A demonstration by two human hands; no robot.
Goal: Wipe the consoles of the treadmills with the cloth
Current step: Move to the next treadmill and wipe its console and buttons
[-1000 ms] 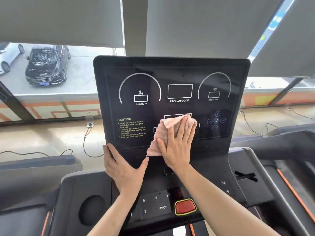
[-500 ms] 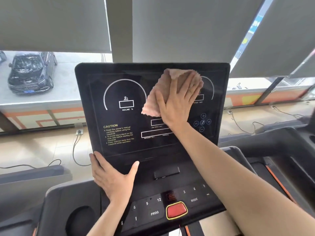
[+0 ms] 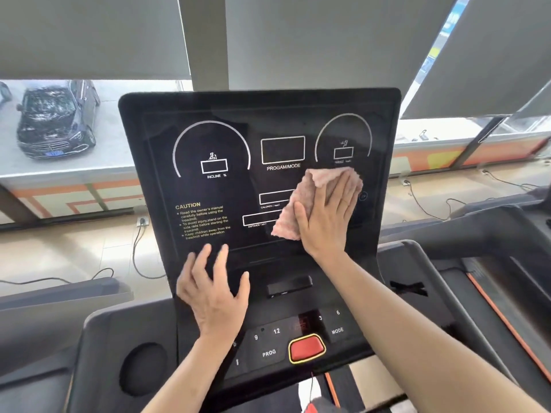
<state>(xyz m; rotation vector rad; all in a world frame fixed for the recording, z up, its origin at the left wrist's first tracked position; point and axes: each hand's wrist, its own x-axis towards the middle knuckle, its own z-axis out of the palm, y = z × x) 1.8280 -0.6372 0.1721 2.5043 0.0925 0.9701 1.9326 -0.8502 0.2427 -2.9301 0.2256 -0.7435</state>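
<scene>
A black treadmill console stands upright before me, with white dials, a PROGAM/MODE box and yellow CAUTION text. My right hand lies flat on a pink cloth, pressing it against the lower right of the screen below the speed dial. The cloth's lower left corner hangs free past my thumb. My left hand rests flat, fingers spread, on the console's lower left edge, holding nothing. Beneath it is the button panel with a red stop button.
A round cup holder sits in the grey tray at left. Neighbouring treadmills' rails flank me, one at left, one at right. Cables trail on the floor by the window. Roller blinds hang overhead.
My right hand has swept the cloth from the screen's top centre down to its lower right. My left hand has shifted slightly right along the console's bottom edge.
</scene>
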